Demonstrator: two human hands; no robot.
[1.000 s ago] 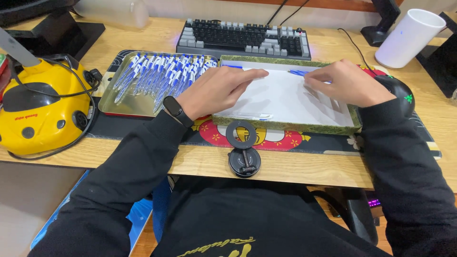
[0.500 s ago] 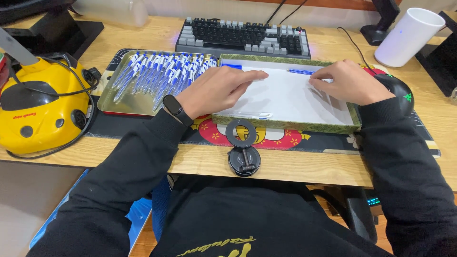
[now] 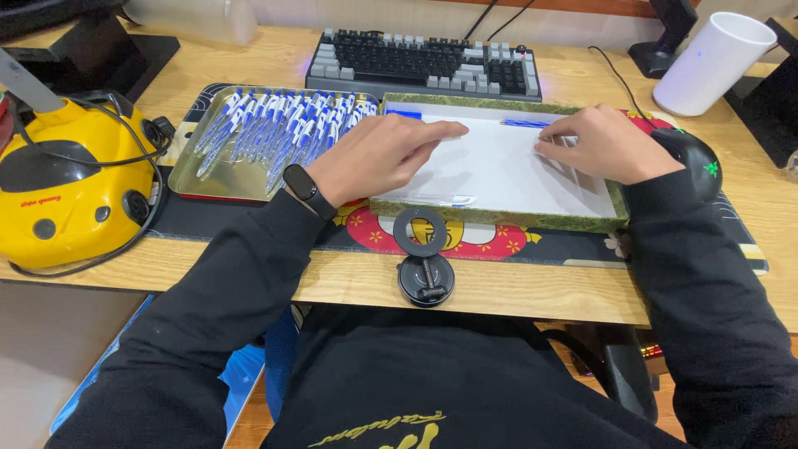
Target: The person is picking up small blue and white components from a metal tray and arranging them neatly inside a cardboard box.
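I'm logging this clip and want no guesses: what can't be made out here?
Head view only.
- Right hand: fingertips curl onto the white box tray; whatever is pinched beneath is hidden.
- Left hand: palm covers the tray's left part.
- Blue pens in the metal tray: too small to count.
- White cup: inside unseen.

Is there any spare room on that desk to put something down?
Bare wood shows along the front edge, between the yellow device and the round black stand. The metal tray is crowded with pens; both hands cover the white-lined box.
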